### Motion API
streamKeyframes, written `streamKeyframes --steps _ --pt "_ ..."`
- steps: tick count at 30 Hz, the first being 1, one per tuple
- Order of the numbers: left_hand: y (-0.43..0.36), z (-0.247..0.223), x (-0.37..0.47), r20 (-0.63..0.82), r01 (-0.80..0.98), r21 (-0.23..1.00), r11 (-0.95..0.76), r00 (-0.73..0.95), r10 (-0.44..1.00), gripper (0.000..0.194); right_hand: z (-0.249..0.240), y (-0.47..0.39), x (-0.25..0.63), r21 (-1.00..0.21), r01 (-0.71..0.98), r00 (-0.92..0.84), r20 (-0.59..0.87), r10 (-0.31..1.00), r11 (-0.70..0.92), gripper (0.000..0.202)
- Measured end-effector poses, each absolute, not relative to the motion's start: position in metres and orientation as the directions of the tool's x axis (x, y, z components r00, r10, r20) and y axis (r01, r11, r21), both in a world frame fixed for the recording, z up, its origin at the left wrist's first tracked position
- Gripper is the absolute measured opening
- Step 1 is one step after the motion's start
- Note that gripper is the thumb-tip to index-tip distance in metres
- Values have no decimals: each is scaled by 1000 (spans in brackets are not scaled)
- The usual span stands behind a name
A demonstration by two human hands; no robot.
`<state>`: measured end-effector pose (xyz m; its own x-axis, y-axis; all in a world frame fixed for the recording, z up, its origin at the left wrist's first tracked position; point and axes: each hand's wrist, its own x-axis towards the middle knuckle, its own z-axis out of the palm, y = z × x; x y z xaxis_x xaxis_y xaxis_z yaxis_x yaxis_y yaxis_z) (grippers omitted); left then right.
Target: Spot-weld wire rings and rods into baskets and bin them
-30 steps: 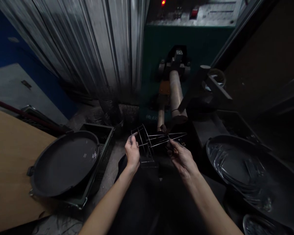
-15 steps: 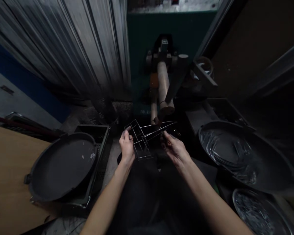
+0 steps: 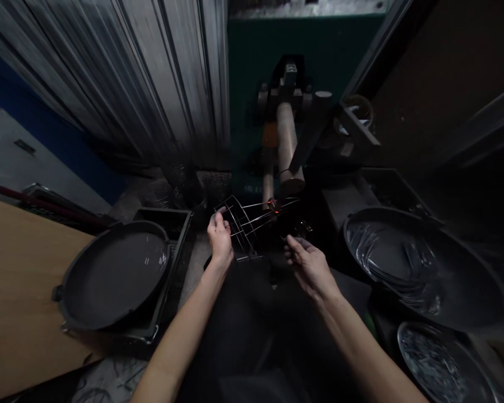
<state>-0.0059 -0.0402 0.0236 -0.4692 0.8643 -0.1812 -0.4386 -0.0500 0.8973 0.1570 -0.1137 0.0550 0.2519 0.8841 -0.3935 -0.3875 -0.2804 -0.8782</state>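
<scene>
My left hand (image 3: 220, 238) is closed on the near left side of a wire rack (image 3: 244, 226), a small frame of thin metal rods with longer rods reaching to the right. Those rods pass at the lower electrode (image 3: 268, 187) of a welding machine, where orange-red spots glow on the metal. Apart from the rack, to its right, my right hand (image 3: 308, 263) is pinched. A tiny dark tip shows at its fingertips, too small to name. Above the rack juts the machine's thick upper arm (image 3: 286, 140).
On the left, a round black tray (image 3: 113, 274) rests on a dark crate (image 3: 178, 229). At the right, a large black tray (image 3: 457, 274) carries bent wires, and a metal bowl (image 3: 430, 358) contains many small metal pieces. Corrugated metal sheeting (image 3: 172, 73) stands behind, left of the machine.
Orange-red glow has appeared where the rods meet the electrode. My right hand has drawn away from the rods, down and to the right. My left hand keeps its hold on the rack.
</scene>
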Motion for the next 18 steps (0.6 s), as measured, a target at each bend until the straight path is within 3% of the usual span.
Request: streamKeyframes --steps 3,6,8,10,12,14,16,18 --pt "-56 13 -4 -96 -323 944 -73 -477 874 30 68 -135 152 -990 74 123 -113 986 -123 30" --pt "-91 -9 -1 24 -114 990 -84 -448 894 32 84 -135 154 -911 397 31 136 990 112 25" --pt "-118 -27 1 141 45 990 -133 -341 930 33 88 -121 159 -838 522 12 192 981 158 25" --pt "-140 -44 0 307 168 944 -283 -142 941 34 86 -103 164 -831 550 -21 87 996 84 29" --pt "-153 -56 -4 445 215 867 -449 69 893 35 77 -89 169 -877 474 -68 -118 991 -72 37" --pt "-156 -63 -14 480 242 827 -507 164 862 39 64 -87 174 -908 372 -110 -250 962 -194 45" --pt "-151 -64 -25 395 261 884 -388 25 918 46 50 -96 177 -926 312 -138 -268 954 -215 47" --pt "-140 -60 -34 135 116 987 -111 -229 964 49 33 -114 179 -942 296 -182 -222 958 -162 44"
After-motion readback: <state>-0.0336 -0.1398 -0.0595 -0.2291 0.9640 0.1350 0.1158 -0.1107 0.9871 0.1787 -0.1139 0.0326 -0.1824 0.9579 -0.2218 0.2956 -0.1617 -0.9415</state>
